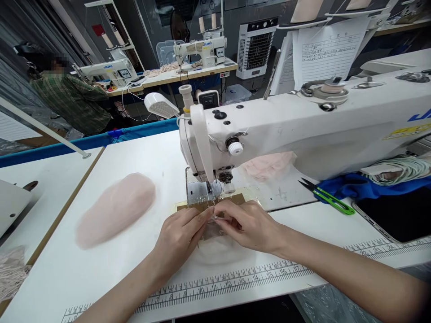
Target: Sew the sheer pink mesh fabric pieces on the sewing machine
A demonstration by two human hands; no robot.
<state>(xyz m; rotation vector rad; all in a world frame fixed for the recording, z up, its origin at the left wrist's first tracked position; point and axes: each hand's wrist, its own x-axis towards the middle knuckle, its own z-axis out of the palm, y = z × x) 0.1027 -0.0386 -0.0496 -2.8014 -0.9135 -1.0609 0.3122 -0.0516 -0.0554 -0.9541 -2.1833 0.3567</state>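
Note:
Right in front of the needle of a white sewing machine (pixel 202 148), my two hands meet over a piece of thin sheer fabric (pixel 215 231). My left hand (pixel 183 229) is closed, thumb and fingertips pinching the fabric's edge. Close against it, my right hand (pixel 247 224) pinches the same edge between thumb and forefinger. Below my fingers the pale fabric spreads toward the table's front edge. Under my hands lies a brown plate (pixel 239 198) with yellowish tape around it. A pink sheer fabric piece (pixel 116 211) rests flat to the left.
Green thread snips (pixel 333 199) lie at the right beside blue cloth (pixel 350 190) and a black phone (pixel 397 220). Pink fabric (pixel 269 165) sits behind the needle. A printed ruler (pixel 229 280) runs along the front edge. A person (pixel 70 98) works at the far left.

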